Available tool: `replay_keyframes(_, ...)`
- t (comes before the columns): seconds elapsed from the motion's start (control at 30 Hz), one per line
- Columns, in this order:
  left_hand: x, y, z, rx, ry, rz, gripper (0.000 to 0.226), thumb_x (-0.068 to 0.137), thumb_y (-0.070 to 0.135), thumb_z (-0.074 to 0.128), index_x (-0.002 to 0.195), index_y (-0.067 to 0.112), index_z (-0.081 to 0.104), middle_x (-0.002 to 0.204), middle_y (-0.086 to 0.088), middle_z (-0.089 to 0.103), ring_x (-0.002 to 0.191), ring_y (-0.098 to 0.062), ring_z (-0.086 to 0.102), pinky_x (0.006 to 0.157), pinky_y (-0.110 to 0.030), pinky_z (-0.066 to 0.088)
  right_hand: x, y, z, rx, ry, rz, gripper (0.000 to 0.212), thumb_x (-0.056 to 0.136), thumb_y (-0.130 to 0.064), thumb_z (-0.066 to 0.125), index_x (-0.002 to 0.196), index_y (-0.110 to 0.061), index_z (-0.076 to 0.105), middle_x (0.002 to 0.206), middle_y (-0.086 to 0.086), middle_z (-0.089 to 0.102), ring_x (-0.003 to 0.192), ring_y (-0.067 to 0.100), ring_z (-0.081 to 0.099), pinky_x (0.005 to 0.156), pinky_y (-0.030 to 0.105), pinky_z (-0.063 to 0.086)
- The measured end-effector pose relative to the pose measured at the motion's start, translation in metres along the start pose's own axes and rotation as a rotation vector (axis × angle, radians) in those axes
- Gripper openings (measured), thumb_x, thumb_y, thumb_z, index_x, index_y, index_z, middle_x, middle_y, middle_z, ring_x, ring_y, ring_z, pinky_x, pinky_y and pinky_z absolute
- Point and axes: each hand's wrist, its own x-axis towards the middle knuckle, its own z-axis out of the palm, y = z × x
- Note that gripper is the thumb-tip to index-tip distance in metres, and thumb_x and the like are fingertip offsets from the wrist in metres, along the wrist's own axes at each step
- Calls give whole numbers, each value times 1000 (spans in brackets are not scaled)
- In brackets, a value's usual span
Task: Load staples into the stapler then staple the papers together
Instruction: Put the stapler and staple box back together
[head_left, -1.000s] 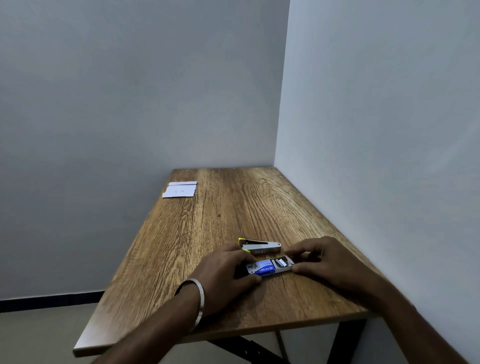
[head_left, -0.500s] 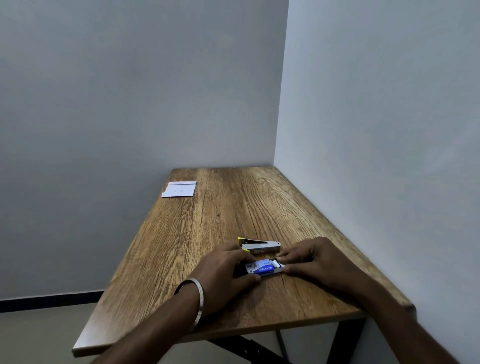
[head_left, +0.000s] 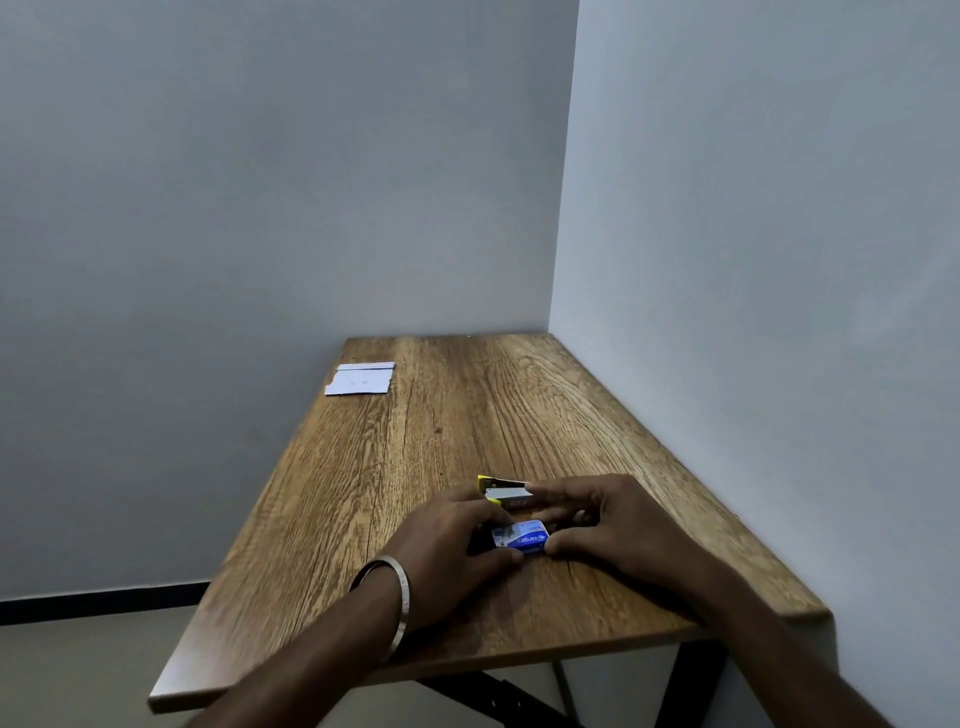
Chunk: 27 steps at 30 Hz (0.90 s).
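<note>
A small blue and white staple box (head_left: 521, 539) lies on the wooden table (head_left: 415, 467) near its front. My left hand (head_left: 447, 540) grips the box's left end and my right hand (head_left: 608, 525) presses against its right end. The box looks closed. Just behind it lies the small stapler (head_left: 506, 492), yellow at its left end with a silver top; my right fingers partly cover its right end. The white papers (head_left: 360, 379) lie at the far left corner of the table, out of reach of both hands.
The table stands in a corner, with a wall along its right edge and another behind it. Its left side drops to the floor. A metal bangle (head_left: 387, 597) circles my left wrist. Dark table legs show below the front edge.
The drawer of the staple box, pulled out to the right a second ago, has slid in. My right hand has moved left against the box.
</note>
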Motion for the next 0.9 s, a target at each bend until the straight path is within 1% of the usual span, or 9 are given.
replay_keyframes(0.13,0,-2,0,-7,-8,-4,33,85,47,68,114,31,68,109,18,57,90,2,49,71,-6,34,4,-3,4,-44,40,-18,59,68,-16,87,119,-41,71,97,-16,78,92,-4,71,84,18,50)
replay_keyframes(0.23,1,-2,0,-23,-2,-4,35,83,47,69,115,32,69,106,21,54,89,4,48,71,-5,35,3,-5,7,-106,26,-72,56,68,-24,87,118,-44,71,101,-19,76,89,-4,69,76,12,49)
replay_keyframes(0.37,1,1,-1,-42,8,15,36,82,43,73,115,30,70,102,26,52,81,12,47,69,-2,36,2,-5,10,-120,7,-120,48,73,-32,84,118,-41,71,105,-20,73,95,-1,67,76,13,51)
replay_keyframes(0.47,2,0,-7,-55,69,1,32,82,41,73,111,29,71,102,18,63,82,5,53,71,-10,43,3,-5,4,-120,29,-106,38,74,-41,81,111,-40,74,102,-22,74,94,-1,68,73,13,51)
replay_keyframes(0.53,6,1,-12,-52,116,-14,31,82,41,72,111,29,71,103,15,66,85,0,56,73,-19,48,7,-4,-1,-122,84,-90,30,76,-42,80,106,-41,76,101,-25,74,97,-5,66,74,12,49)
replay_keyframes(0.57,9,1,-14,-51,135,-14,31,82,39,72,110,28,71,103,14,66,84,-1,57,72,-20,48,9,-4,-2,-129,115,-87,28,77,-41,79,105,-41,76,100,-27,73,97,-6,65,76,13,46)
replay_keyframes(0.7,27,2,-14,-63,173,-62,31,81,41,73,108,26,71,100,12,67,86,-5,57,76,-26,50,18,-3,1,-125,209,-63,30,74,-54,72,102,-46,75,98,-25,73,97,-7,64,75,13,47)
replay_keyframes(0.8,35,-2,-7,-25,175,-97,30,81,44,72,107,29,71,100,13,67,91,-7,57,80,-30,50,22,3,4,-119,243,-49,26,78,-43,76,103,-42,75,97,-26,73,96,-8,65,77,18,51)
replay_keyframes(0.9,37,-7,0,-12,165,-119,23,83,43,71,102,30,71,98,13,64,91,-8,56,80,-31,49,26,7,6,-95,208,-34,23,82,-31,79,104,-36,78,96,-21,75,94,-5,68,84,26,57)
